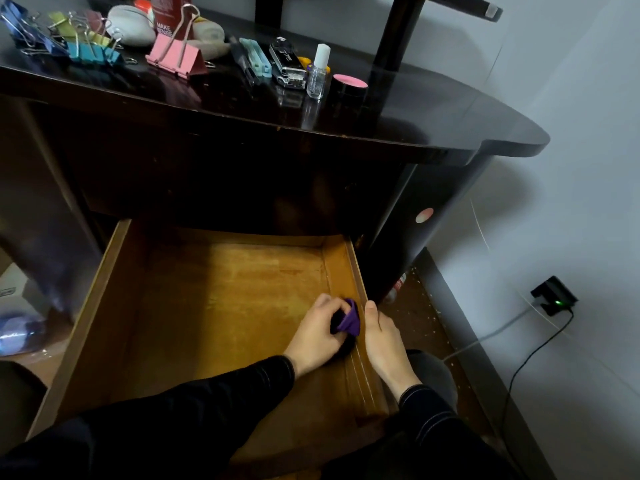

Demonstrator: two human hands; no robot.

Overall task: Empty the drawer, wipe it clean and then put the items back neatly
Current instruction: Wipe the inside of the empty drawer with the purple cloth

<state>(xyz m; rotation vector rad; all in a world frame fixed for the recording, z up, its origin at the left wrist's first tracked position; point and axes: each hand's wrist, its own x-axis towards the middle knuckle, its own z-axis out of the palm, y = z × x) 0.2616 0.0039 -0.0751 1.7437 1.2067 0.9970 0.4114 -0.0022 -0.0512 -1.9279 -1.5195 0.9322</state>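
- The drawer (225, 299) stands pulled out and bare inside; its long axis runs away from the person, back under the desktop (433, 112).
- The left hand (317, 336) curls round a bunched purple cloth (348, 320), holding it on the drawer's floor just beside the right wall.
- The right hand (382, 337) rests on that wall's rim, thumb on top; the fingers drop outside, so I cannot tell their curl.
- From the cloth, the remaining floor lies leftward and toward the back (the left hand's job, likely).
- Binder clips (173, 53) and a small bottle (318, 74) wait above the drawer.
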